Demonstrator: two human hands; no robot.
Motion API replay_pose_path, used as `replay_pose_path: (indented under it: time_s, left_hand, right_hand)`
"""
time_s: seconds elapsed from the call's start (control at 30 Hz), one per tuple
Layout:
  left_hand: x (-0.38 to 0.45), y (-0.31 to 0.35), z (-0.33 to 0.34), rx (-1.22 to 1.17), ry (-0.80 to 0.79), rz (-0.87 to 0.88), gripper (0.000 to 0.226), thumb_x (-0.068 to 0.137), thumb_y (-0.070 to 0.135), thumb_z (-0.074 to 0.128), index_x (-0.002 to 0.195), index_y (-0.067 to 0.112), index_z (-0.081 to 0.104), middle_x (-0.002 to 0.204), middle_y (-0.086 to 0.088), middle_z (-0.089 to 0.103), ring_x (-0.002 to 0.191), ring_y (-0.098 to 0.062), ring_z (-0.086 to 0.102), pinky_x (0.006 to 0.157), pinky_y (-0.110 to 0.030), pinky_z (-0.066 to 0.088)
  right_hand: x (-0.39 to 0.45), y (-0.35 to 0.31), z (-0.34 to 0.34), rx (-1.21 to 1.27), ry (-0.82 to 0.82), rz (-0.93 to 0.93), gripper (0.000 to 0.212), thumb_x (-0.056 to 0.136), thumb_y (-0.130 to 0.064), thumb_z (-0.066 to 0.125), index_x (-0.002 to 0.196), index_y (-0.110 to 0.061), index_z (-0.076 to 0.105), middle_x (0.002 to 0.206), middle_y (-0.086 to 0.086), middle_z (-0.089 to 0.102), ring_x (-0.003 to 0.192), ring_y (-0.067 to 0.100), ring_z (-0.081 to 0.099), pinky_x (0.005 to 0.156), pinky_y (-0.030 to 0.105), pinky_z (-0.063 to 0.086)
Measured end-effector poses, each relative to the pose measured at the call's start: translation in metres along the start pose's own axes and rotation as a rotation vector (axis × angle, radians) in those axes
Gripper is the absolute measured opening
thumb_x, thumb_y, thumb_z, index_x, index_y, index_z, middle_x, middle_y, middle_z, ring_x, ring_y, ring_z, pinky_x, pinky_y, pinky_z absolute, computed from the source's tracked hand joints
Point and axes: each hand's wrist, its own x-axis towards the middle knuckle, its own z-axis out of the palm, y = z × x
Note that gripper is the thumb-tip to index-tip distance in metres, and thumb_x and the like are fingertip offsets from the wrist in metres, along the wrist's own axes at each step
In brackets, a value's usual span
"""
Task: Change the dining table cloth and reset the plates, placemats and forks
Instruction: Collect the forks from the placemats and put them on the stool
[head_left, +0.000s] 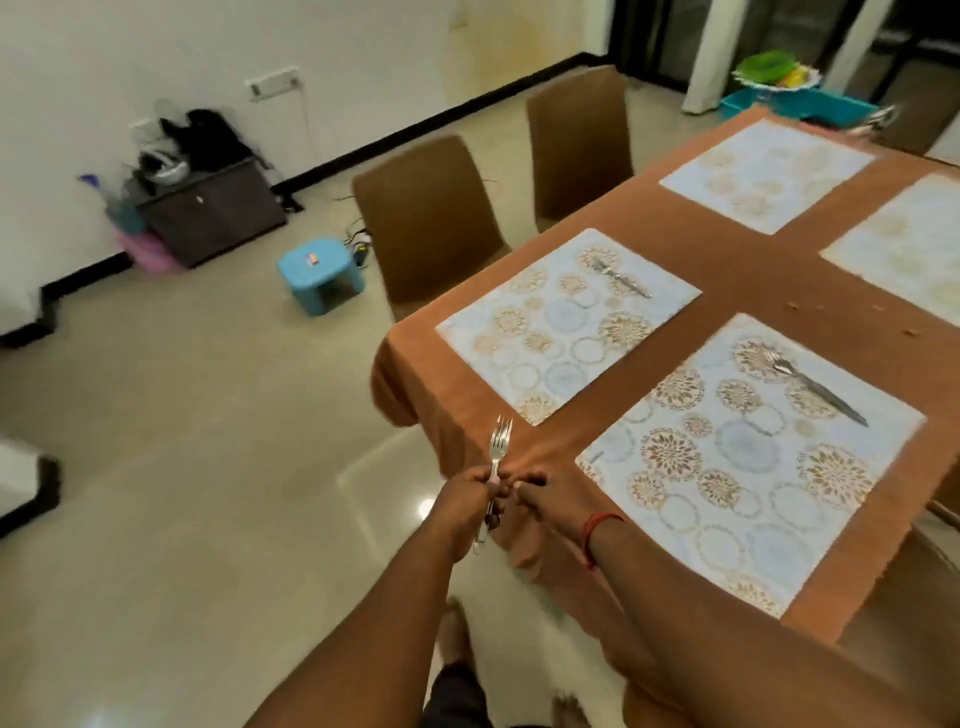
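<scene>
At table corner | my left hand (475, 493) grips forks (497, 457) | right hand (545, 493) curled, contents unclear | stiff, slick, light; hold handles

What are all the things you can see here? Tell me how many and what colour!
tablecloth: one, orange-brown, covering the table
placemats: four in view, pale blue with gold circles, on the cloth
forks on mats: two, silver, one each on the two nearest mats
held forks: a silver bunch, count unclear
chairs: two, brown, left of the table
stool: one, blue, on the floor
cabinet: one, dark, by the wall
left hand: grips the held forks
right hand: fingers curled beside them
</scene>
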Motion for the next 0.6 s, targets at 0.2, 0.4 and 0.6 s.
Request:
replay_pose_path:
  time_s: [0.2,0.4,0.6]
  left_hand:
    - [0.082,0.069,0.059,0.22,-0.276,-0.021,0.023,0.098,0.0,0.047,0.109,0.007,0.065,0.076,-0.008,0.064,0.062,-0.015,0.053,0.056,-0.026,0.041]
    - [0.146,0.111,0.109,0.462,-0.452,-0.013,0.024,0.097,0.006,0.046,0.108,0.006,0.067,0.076,-0.006,0.065,0.062,-0.017,0.054,0.056,-0.03,0.043]
    - [0.15,0.102,0.158,0.536,-0.592,-0.153,0.026,0.1,-0.004,0.032,0.099,0.006,0.056,0.069,-0.007,0.049,0.056,-0.014,0.04,0.053,-0.026,0.031]
  right_hand:
    - [0.039,0.004,-0.074,0.113,0.303,0.15,0.016,0.093,-0.02,0.059,0.094,-0.014,0.074,0.084,0.008,0.075,0.08,0.022,0.071,0.083,0.04,0.057]
    - [0.049,0.009,-0.118,0.31,0.59,0.27,0.018,0.096,-0.012,0.055,0.098,-0.008,0.073,0.089,0.01,0.074,0.07,0.013,0.065,0.069,0.026,0.051]
    - [0.037,0.054,-0.152,0.394,0.739,0.418,0.015,0.093,-0.014,0.058,0.098,-0.015,0.072,0.089,0.004,0.072,0.072,0.013,0.067,0.069,0.025,0.051]
